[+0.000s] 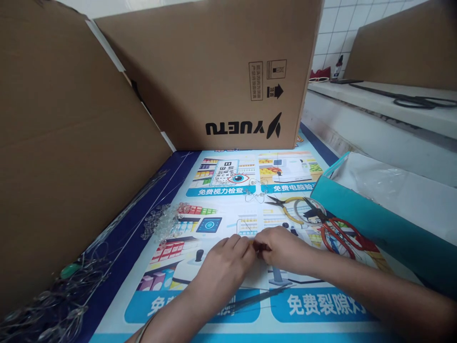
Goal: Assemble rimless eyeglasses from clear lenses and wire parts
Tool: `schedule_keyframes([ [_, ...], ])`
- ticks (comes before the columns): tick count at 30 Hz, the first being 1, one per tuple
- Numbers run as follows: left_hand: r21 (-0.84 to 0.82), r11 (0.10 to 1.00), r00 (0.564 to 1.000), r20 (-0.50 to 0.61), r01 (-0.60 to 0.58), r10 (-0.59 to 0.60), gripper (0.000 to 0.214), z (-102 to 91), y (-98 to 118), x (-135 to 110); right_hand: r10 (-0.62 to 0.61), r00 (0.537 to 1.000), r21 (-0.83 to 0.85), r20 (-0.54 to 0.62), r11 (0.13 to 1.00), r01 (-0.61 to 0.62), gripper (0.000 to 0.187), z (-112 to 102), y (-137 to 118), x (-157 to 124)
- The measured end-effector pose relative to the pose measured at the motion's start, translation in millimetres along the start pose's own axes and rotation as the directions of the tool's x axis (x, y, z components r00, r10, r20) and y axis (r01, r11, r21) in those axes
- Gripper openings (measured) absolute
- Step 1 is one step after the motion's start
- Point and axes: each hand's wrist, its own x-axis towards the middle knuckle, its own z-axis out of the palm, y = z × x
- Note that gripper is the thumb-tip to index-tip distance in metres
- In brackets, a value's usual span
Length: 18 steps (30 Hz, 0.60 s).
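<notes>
My left hand (pixel 223 267) and my right hand (pixel 283 250) meet fingertip to fingertip low over a printed poster (pixel 214 305) that covers the table. Both pinch a tiny dark piece (pixel 257 246) between them; I cannot make out what it is. A heap of clear beads (pixel 160 221) lies to the left of my hands. Yellow-handled pliers (pixel 289 207) and red-handled scissors (pixel 337 233) lie just beyond my right hand. A thin dark rod (pixel 257 300) lies on the poster under my forearms.
A large YUETU cardboard box (pixel 221 71) stands behind the poster and a cardboard sheet (pixel 64 152) leans at the left. Thin wires with clear pieces (pixel 64 295) pile at the lower left. A teal board (pixel 374 228) with plastic sheeting lies right; black scissors (pixel 417 101) rest on the white ledge.
</notes>
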Motion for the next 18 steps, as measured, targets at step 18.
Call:
schedule_keyframes([
  [18,-0.01,0.995,0.995,0.035,0.096,-0.095,0.021,-4.6,-0.9,1.6,0.032,0.992,0.118,-0.119,0.993,-0.018,0.017,0.2,-2.1,0.4],
])
